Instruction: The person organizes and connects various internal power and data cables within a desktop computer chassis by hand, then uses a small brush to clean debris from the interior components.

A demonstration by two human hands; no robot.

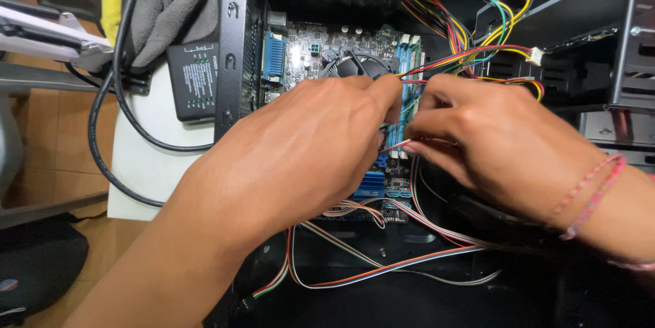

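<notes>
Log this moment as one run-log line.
left hand pinching thin wires | right hand pinching same wires | over motherboard | inside open computer case

Inside the open computer case (232, 41), both hands crowd the middle of the circuit board (307, 55), the left hand (300, 144) and right hand (491, 137) meeting fingertip to fingertip over thin wires (409, 144). A bundle of coloured cables (477, 35) crosses the upper right, and flat striped cables (382, 270) loop across the case floor below. The fan (358, 65) behind the fingers stands clear above the knuckles.

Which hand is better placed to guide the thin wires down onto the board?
Probably the right hand: its fingertips already pinch the thin wires just above the motherboard. The left hand covers it.
</notes>
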